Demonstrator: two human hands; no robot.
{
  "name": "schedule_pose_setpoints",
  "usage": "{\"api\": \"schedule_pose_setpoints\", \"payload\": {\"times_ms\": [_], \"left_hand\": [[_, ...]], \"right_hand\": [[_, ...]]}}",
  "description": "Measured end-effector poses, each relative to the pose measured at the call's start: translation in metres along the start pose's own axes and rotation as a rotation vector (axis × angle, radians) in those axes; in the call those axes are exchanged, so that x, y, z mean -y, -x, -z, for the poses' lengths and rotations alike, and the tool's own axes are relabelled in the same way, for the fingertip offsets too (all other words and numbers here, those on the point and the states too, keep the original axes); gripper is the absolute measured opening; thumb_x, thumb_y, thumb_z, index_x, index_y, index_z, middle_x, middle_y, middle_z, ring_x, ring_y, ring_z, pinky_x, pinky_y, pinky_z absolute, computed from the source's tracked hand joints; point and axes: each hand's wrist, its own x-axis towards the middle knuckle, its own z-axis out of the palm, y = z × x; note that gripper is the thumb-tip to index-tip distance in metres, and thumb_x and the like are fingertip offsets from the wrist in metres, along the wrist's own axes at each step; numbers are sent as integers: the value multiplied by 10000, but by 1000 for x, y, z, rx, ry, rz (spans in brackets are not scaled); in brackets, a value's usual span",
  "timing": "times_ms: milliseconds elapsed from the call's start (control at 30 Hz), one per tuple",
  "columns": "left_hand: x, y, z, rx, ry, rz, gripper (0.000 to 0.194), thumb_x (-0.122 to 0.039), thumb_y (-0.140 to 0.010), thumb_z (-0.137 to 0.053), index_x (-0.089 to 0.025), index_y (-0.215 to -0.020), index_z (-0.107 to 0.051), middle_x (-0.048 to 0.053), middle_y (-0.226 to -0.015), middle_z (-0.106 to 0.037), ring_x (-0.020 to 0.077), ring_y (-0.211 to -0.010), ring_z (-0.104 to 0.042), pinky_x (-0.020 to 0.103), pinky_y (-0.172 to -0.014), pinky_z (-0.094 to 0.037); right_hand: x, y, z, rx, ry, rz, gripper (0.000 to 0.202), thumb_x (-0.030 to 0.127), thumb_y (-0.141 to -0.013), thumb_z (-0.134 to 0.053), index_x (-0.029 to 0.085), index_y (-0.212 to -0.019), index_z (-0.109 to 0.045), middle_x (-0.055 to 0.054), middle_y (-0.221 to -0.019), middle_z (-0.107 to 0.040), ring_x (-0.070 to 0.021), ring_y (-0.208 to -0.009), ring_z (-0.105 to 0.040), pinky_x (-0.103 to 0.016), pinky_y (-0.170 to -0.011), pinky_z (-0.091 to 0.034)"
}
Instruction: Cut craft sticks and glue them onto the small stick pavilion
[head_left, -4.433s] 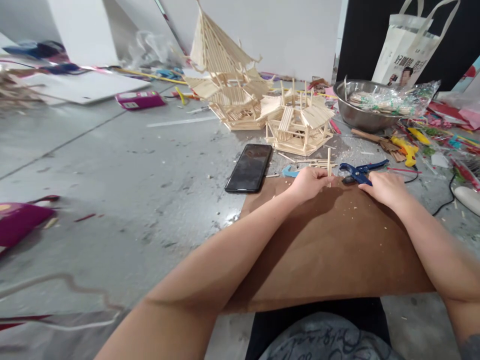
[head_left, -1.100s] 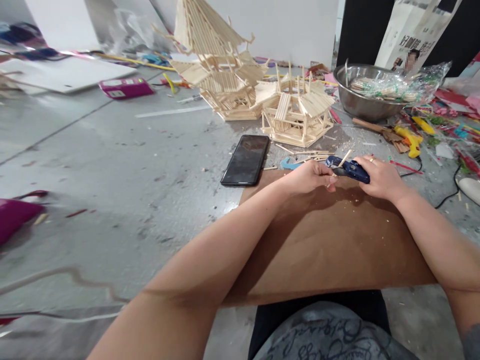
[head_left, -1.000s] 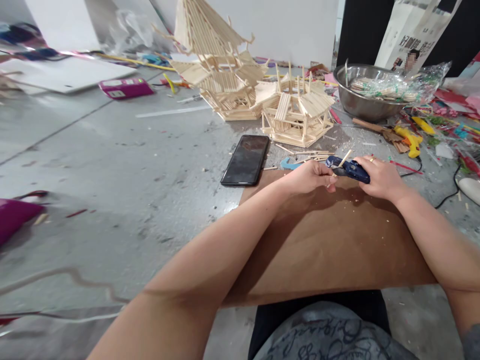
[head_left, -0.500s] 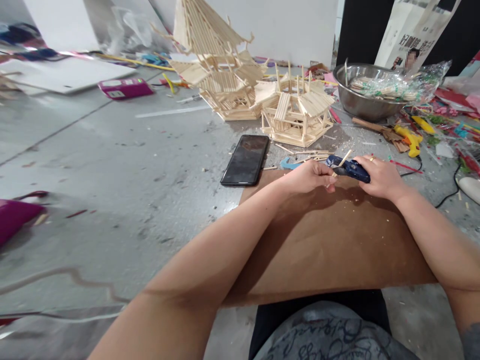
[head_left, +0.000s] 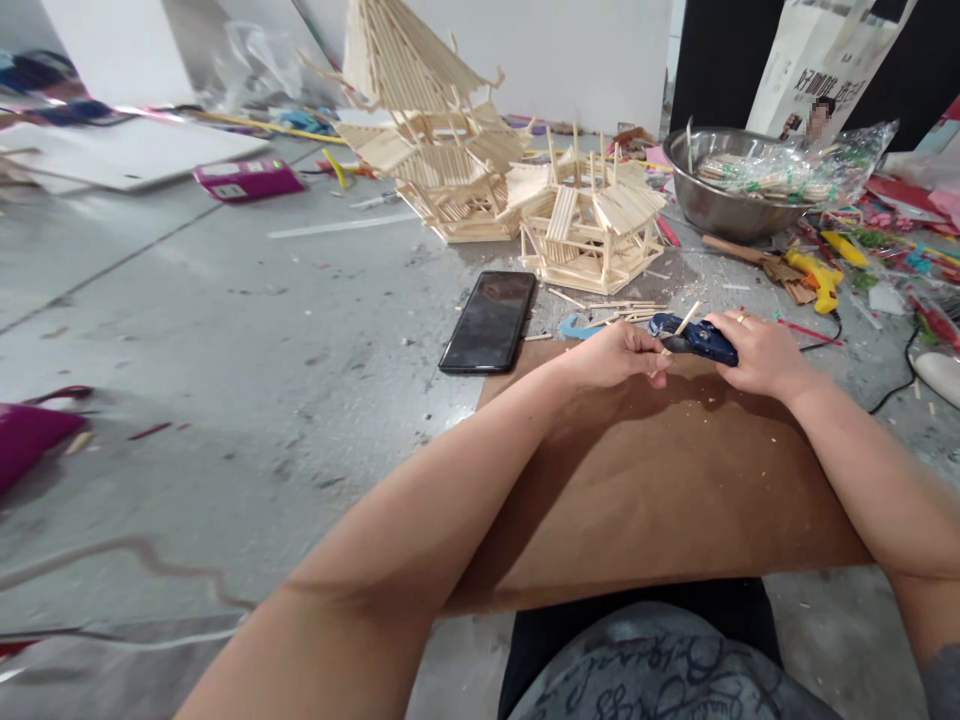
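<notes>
- At the left edge, glossy magenta packet (head_left: 36,440), cut off by the view; farther back, flat white board (head_left: 150,155) on smooth, speckled grey floor (head_left: 225,350).
- Next rightward, magenta box (head_left: 249,181) with pale label patches, print too small to read.
- Behind, tiered stick tower (head_left: 439,165) of pale, straight-grained wood, with steep ribbed roof and upturned corner tips.
- Nearer, black phone (head_left: 489,322), flat, with shiny dark screen.
- Just beside the tower, lower stick frame (head_left: 592,235), many-sided, with slatted panels and bare upright posts; loose sticks (head_left: 626,312) lying in front.
- Left hand (head_left: 622,355) narrowed to a pinch around thin stick (head_left: 688,318); stick tilted, against the dark jaws of the pliers, bite on the wood impossible to tell.
- Below, grey shirt (head_left: 645,670) with dark looping script, "Original" legible upside down; smooth brown board (head_left: 675,490) dotted with pale crumbs.
- Blue pliers (head_left: 711,342), with worn, paint-flecked surface, closed in by right hand (head_left: 765,355), thumb and fingers wrapped around the handles.
- Beyond, round steel bowl (head_left: 731,212) with shiny rim, holding bundled sticks under crinkled clear plastic (head_left: 847,170).
- Behind the bowl, white bag (head_left: 814,70) printed with large Chinese characters, apparently 好咖啡 first, remainder unclear.
- Farther right, yellow glue gun (head_left: 821,280), smooth and corded.
</notes>
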Motion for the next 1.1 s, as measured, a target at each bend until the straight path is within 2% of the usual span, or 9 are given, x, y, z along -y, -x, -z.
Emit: {"api": "schedule_pose_setpoints", "payload": {"times_ms": [233,500,733,1100], "left_hand": [[3,0,0,11,33,-4,198,-267,-749,-566,-93,-681,-631,54,-638,-653,101,-629,-584,242,-679,-440],[-1,1,-1,-3,6,8,204,-265,-751,-554,-105,-652,-633,33,-626,-652,85,-607,-575,219,-655,-436],[-5,2,0,-14,12,9,199,-263,-744,-559,-110,-637,-629,18,-613,-645,73,-594,-566,196,-643,-432],[-7,3,1,-43,61,21,215,-294,-753,-554,-108,-661,-610,25,-619,-641,90,-616,-577,230,-677,-432]], "right_hand": [[-1,0,-1,-5,-1,12,448,242,-683,-481,155,-1123,-482,-100,-1040,-601,-233,-893,-567,-296,-634,-395],[1,-1,0,-7,0,7,424,271,-692,-478,155,-1099,-506,-98,-1008,-616,-234,-856,-583,-295,-621,-386],[5,-2,1,37,-40,-28,329,277,-691,-475,175,-998,-531,-82,-953,-635,-227,-809,-583,-289,-596,-356],[13,-5,5,96,-68,-116,241,273,-699,-466,187,-904,-559,-65,-787,-651,-209,-699,-584,-278,-569,-334]]}}
